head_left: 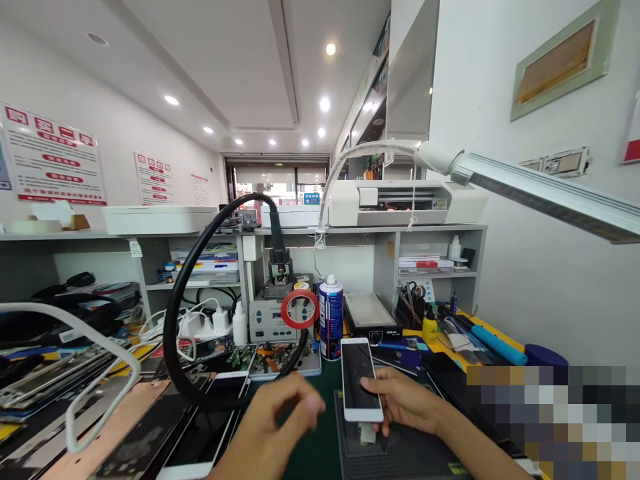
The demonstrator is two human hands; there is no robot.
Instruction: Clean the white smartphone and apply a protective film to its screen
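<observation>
A white-framed smartphone (359, 377) with a dark screen is tilted up over the bench. My right hand (400, 400) grips its lower right side, thumb on the glass and fingers behind. Left of the phone and apart from it is my left hand (283, 423), its thumb and forefinger bent together in a loop. Whatever those fingertips hold, if anything, I cannot make out. Beneath the phone lies a dark textured pad (395, 453) with a small pale piece (367, 433) on it.
A thick black hose (173, 320) arches up left of my hands. Behind the phone stand a blue spray can (331, 320), a red tape roll (299, 309) and a flat heating plate (371, 313). Several phones and panels crowd the left side. A lamp (540, 190) hangs at upper right.
</observation>
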